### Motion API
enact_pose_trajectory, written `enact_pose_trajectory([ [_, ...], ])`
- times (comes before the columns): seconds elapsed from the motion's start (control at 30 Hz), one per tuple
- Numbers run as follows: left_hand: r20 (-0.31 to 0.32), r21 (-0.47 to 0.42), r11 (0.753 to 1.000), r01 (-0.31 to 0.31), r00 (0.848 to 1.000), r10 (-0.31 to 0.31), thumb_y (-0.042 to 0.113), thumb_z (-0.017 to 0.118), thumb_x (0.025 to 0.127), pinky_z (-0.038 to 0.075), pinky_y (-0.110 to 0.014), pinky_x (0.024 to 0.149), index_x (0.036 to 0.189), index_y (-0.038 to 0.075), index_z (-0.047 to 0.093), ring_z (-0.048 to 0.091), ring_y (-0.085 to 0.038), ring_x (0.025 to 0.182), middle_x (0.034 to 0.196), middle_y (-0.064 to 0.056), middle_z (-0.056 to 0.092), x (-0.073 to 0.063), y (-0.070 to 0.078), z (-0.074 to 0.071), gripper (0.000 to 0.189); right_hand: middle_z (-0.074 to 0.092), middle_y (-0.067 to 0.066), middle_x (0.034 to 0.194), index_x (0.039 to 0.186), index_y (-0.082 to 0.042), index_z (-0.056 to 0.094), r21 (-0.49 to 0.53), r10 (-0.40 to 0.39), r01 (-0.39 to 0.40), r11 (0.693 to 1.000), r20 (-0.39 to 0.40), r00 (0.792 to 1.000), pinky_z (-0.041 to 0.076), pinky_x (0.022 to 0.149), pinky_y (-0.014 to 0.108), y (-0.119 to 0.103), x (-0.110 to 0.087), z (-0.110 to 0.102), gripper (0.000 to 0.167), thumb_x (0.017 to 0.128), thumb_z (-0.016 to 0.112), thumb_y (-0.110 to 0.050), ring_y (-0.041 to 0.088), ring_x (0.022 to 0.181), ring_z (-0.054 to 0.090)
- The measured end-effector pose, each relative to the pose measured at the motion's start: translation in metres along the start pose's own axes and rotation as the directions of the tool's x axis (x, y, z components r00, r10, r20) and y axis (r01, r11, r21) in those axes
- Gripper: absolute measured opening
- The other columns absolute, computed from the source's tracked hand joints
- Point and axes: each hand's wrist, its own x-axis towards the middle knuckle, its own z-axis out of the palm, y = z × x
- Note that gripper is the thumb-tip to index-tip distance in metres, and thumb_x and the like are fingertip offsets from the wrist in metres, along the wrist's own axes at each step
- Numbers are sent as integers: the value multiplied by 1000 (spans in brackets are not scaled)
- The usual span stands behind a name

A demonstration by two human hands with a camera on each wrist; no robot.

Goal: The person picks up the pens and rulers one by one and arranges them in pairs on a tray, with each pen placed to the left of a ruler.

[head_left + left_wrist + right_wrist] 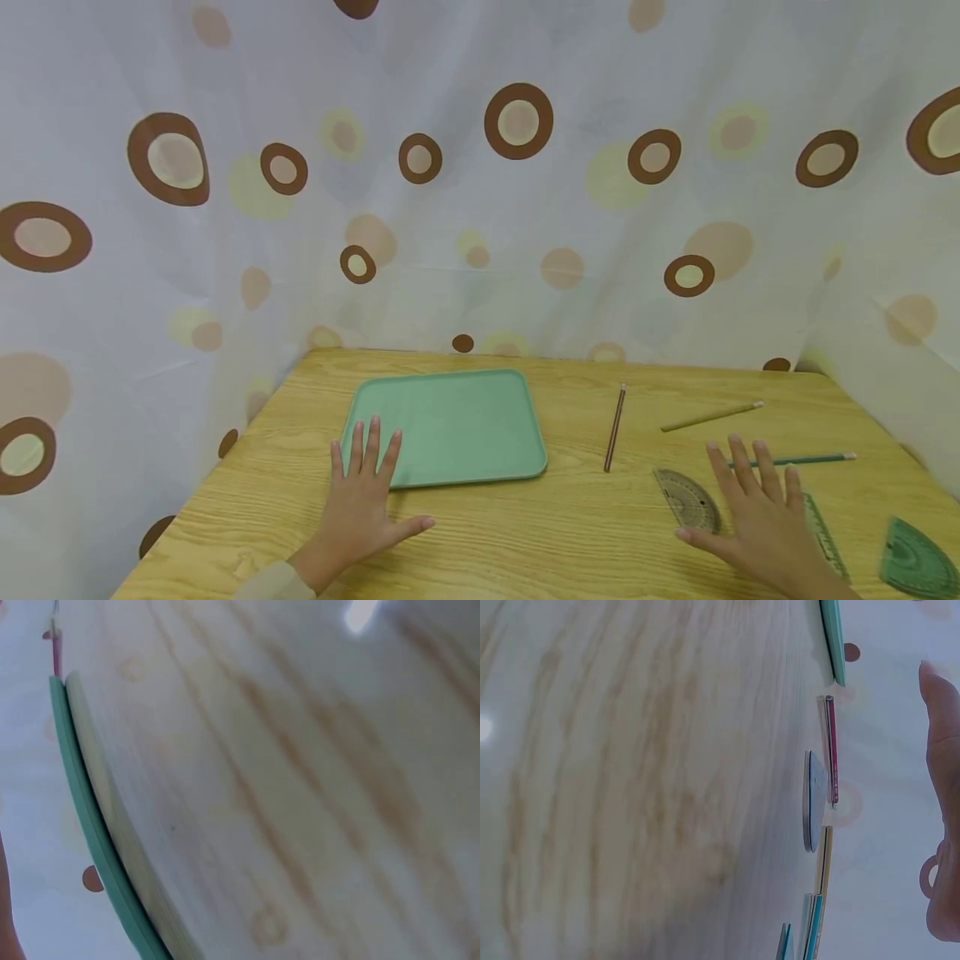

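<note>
My left hand point(358, 508) is spread with straight fingers at the front left of a green tray point(457, 429), its fingertips overlapping the tray's near corner in the head view; contact cannot be told. It holds nothing. On the right, my right hand point(768, 521) is spread too, palm down and holding nothing. It partly hides a green ruler point(825, 533) and the end of a teal pencil point(813, 459). A clear protractor point(686, 498) lies just left of it. In the right wrist view the thumb point(943, 742) shows at the right edge.
A dark red pencil point(615, 429) lies right of the tray, and a yellowish pencil point(712, 416) lies farther back. A green protractor point(917, 558) sits at the right front. The wooden table point(525, 542) is bounded by a patterned curtain point(480, 217) behind and at both sides.
</note>
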Motion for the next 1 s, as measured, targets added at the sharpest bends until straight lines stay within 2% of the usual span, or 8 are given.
enact_pose_trajectory([
  [0.2, 58, 7, 1000, 20, 998, -20, 84, 15, 76, -15, -58, 110, 151, 13, 4, -22, -24, 141, 156, -14, -11, -2, -4, 2, 103, -28, 3, 151, 150, -13, -8, -26, -48, 47, 999, -50, 998, -24, 103, 61, -2, 2, 7, 113, 75, 66, -58, 21, 135, -36],
  [0.43, 132, -2, 997, 71, 989, -70, 86, 17, 75, 2, -68, 108, 151, 17, -3, -20, -28, 141, 155, -17, -9, -3, -11, 3, 104, -25, 1, 153, 150, -15, -6, -10, -97, 96, 995, -113, 989, -21, 107, 59, -7, 9, 13, 113, 74, 67, -56, 20, 138, -32],
  [0.53, 154, -4, 996, 84, 985, -83, 86, 19, 75, 1, -67, 109, 151, 16, -2, -7, -40, 142, 155, -15, -11, -4, -14, 3, 105, -24, 2, 153, 150, -11, -2, 15, -96, 98, 995, -102, 990, -21, 107, 59, -11, 11, 13, 112, 74, 68, -55, 20, 138, -32],
  [0.57, 158, -4, 996, 88, 984, -86, 86, 21, 75, -3, -65, 109, 151, 16, -2, -1, -44, 141, 155, -15, -11, -5, -15, 2, 106, -24, 2, 153, 150, -11, -2, 21, -97, 99, 995, -96, 991, -21, 107, 59, -12, 12, 13, 112, 74, 68, -55, 21, 138, -32],
  [0.67, 168, 0, 996, 92, 982, -90, 86, 23, 75, -3, -65, 109, 151, 14, 2, 11, -50, 138, 155, -14, -12, -5, -17, 1, 107, -24, 4, 153, 150, -10, -2, 31, -98, 101, 994, -84, 992, -22, 107, 58, -16, 14, 13, 113, 75, 68, -55, 21, 138, -32],
  [0.77, 187, 2, 995, 97, 978, -96, 85, 24, 75, 1, -68, 108, 151, 14, 1, 12, -50, 137, 155, -14, -13, -5, -18, -2, 107, -23, 6, 153, 150, -11, -4, 41, -109, 112, 993, -80, 991, -23, 107, 57, -18, 16, 14, 113, 75, 68, -55, 22, 138, -31],
  [0.8, 195, 1, 995, 101, 976, -99, 85, 24, 75, 6, -69, 107, 151, 14, 1, 12, -50, 138, 155, -13, -14, -5, -19, -3, 107, -23, 5, 154, 150, -11, -4, 40, -114, 117, 992, -82, 990, -22, 107, 58, -19, 17, 14, 113, 75, 67, -56, 22, 138, -31],
  [1.0, 217, -16, 991, 131, 968, -124, 85, 27, 74, 7, -70, 106, 150, 9, 7, 4, -45, 141, 155, -16, -11, -6, -24, -6, 109, -17, 8, 155, 150, -15, -5, 52, -136, 142, 989, -92, 986, -15, 109, 62, -26, 25, 17, 114, 74, 68, -57, 25, 140, -26],
])
